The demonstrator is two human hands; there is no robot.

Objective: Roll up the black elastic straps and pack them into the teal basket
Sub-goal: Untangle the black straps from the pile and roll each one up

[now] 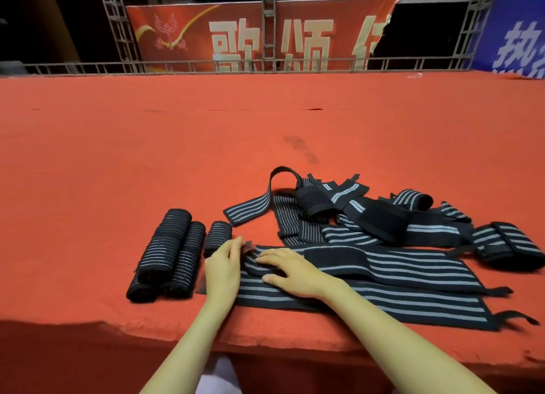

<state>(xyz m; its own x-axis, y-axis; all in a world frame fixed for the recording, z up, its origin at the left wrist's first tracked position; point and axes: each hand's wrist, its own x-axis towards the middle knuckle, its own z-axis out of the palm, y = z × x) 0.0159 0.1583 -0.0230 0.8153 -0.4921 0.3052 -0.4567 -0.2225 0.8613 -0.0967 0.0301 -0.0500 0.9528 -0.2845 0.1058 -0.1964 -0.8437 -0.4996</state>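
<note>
A long black strap with grey stripes [407,266] lies flat near the front edge of the red table, on top of a second flat strap [413,308]. My left hand [222,271] pinches the top strap's left end. My right hand [290,271] rests on the same strap with fingers spread flat. To the left lie three rolled straps: a long roll [160,255], a second roll [185,261] beside it and a short roll [218,235]. A loose pile of unrolled straps [354,213] sits behind. No teal basket is in view.
The red cloth table [147,145] stretches far back to a metal rail [206,66]. Its front edge runs just under my forearms. A partly rolled strap [507,246] lies at the far right. Red and blue banners hang behind the rail.
</note>
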